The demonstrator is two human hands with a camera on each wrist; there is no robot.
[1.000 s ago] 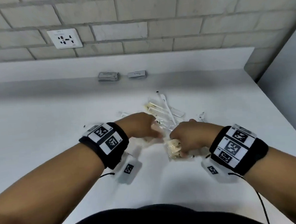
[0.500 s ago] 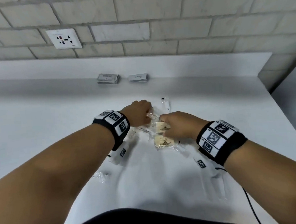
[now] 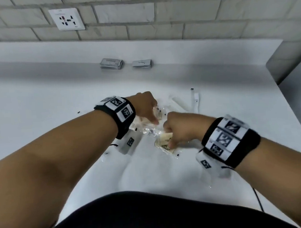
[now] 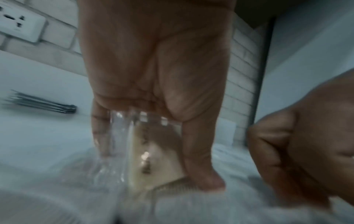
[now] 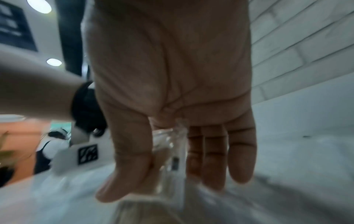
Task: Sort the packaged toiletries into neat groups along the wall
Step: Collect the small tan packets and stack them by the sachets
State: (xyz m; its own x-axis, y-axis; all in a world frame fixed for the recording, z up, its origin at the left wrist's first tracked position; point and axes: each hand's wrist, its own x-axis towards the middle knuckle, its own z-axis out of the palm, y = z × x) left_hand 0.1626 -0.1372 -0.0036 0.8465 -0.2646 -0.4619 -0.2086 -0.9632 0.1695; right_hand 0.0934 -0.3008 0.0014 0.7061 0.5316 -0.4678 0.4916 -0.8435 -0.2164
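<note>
A loose pile of clear-wrapped toiletries (image 3: 150, 131) lies mid-counter. My left hand (image 3: 151, 117) reaches into it; in the left wrist view my left hand (image 4: 151, 174) pinches a clear packet with a beige comb (image 4: 153, 154) between thumb and fingers. My right hand (image 3: 169, 139) is curled over two beige comb packets (image 3: 163, 142); seen from the right wrist, my right hand (image 5: 166, 186) pinches a clear packet (image 5: 168, 151) between thumb and fingers. Two grey sachet stacks (image 3: 111, 63) (image 3: 141, 63) sit side by side at the wall.
Long white packets (image 3: 195, 100) (image 3: 178, 104) lie just beyond my hands. A small clear packet (image 3: 105, 155) lies under my left forearm. A wall socket (image 3: 66, 20) is above the counter's back ledge (image 3: 35, 50). The counter ends at a grey panel (image 3: 285, 60) on the right.
Both hands stay in the pile, close together. The beige comb packets, bunched in my right fist a second ago, now lie flatter under its fingers. My view has shifted slightly.
</note>
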